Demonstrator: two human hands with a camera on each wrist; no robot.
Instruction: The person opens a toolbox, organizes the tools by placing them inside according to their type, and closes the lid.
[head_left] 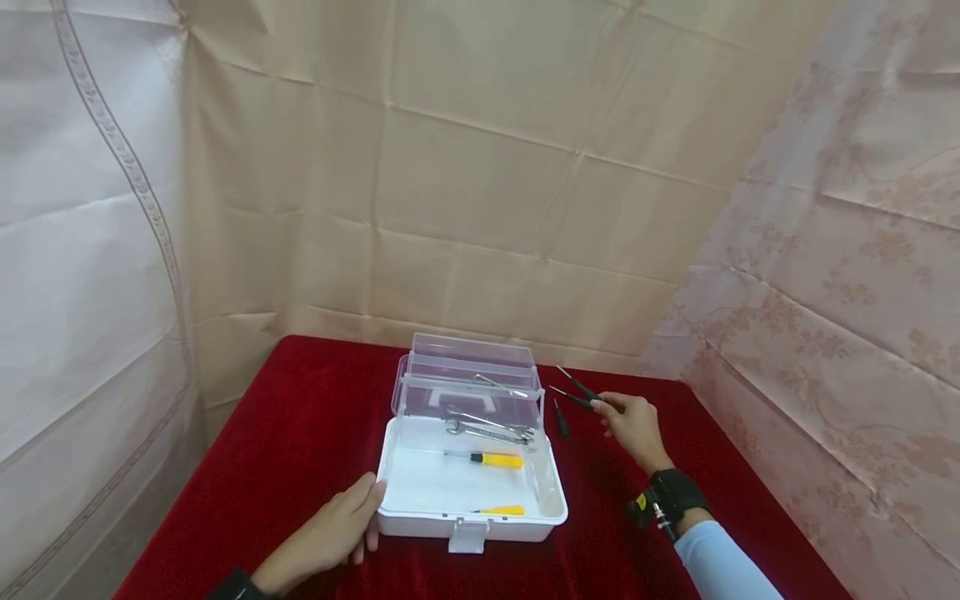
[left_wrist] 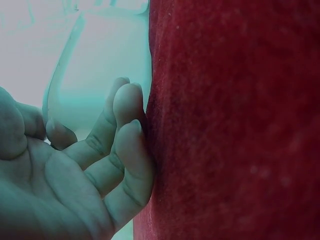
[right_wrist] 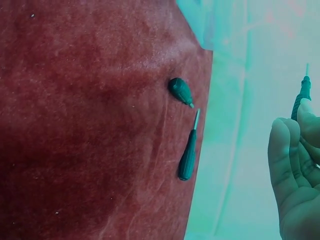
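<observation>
A white toolbox [head_left: 420, 527] with a clear lid stands open on red cloth. The left hand [head_left: 341, 517] is at its near left corner, holding the rim with thumb and finger while the other fingers [left_wrist: 132, 145] bend loosely beside the outer wall. Off the toolbox's right side, the right hand [head_left: 632, 427] pinches a black-handled screwdriver [right_wrist: 301, 97] by its handle. Close by on the cloth lie a second black screwdriver [right_wrist: 187, 156] and a short stubby one [right_wrist: 180, 91].
In the toolbox are wrenches [head_left: 491, 432], a yellow-and-black screwdriver [head_left: 501, 459] and a yellow-handled tool [head_left: 501, 510]. A thin metal tool [head_left: 501, 386] shows at the lid's clear trays. Beige curtain [head_left: 480, 208] hangs behind the table, with patterned cloth [head_left: 840, 292] at right.
</observation>
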